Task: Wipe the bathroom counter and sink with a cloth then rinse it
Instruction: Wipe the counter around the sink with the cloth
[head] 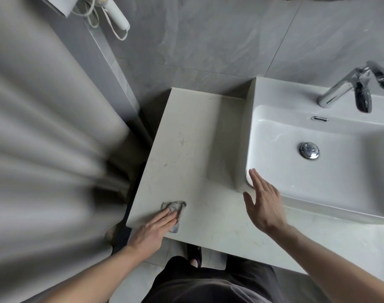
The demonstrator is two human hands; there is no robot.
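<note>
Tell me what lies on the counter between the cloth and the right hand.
Only bare counter separates cloth and right hand, per the head view.

The counter [197, 149] is a smooth, matt, pale stone-look slab with faint grey veins; the crumpled grey cloth [175, 207] at 7 o'clock looks thin and soft. At 3 o'clock the sink [318, 186] is glossy white ceramic, its drain stopper [309, 150] and faucet [337, 90] polished chrome, the faucet's top wrapped in crinkled plastic film.

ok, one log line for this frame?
left hand: presses cloth on counter | right hand: open, beside sink | stage: counter wipe
</note>
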